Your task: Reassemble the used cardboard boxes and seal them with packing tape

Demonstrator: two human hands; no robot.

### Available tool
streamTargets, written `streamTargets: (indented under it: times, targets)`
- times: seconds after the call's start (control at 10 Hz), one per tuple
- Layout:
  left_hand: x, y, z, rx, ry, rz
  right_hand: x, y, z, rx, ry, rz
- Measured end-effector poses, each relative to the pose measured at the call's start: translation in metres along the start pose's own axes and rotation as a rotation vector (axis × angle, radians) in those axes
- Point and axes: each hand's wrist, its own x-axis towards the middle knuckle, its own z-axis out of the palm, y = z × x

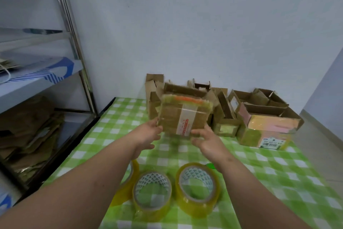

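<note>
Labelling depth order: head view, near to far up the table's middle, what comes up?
Tape rolls → left hand and right hand → held box → open boxes → wall.

- Both hands are up over the green checked table (278,173), holding a flat taped cardboard box (182,117) between them.
- Left hand (148,132) grips its lower left corner; right hand (207,141) takes the bottom edge.
- Three tape rolls (197,188) sit near the forearms.
- Open boxes (259,117) crowd the wall behind.
- Metal shelving (74,43) stands left.
</note>
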Motion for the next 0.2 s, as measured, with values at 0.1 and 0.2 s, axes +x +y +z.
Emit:
streamTargets:
  times: [0.1,0.2]
  targets:
    - [0.017,-0.013,0.007,0.251,0.029,-0.098,0.0,0.007,0.005,-0.301,-0.184,0.154]
    - [0.028,-0.021,0.007,0.315,0.087,-0.107,0.0,-0.012,-0.022,-0.243,-0.015,0.204]
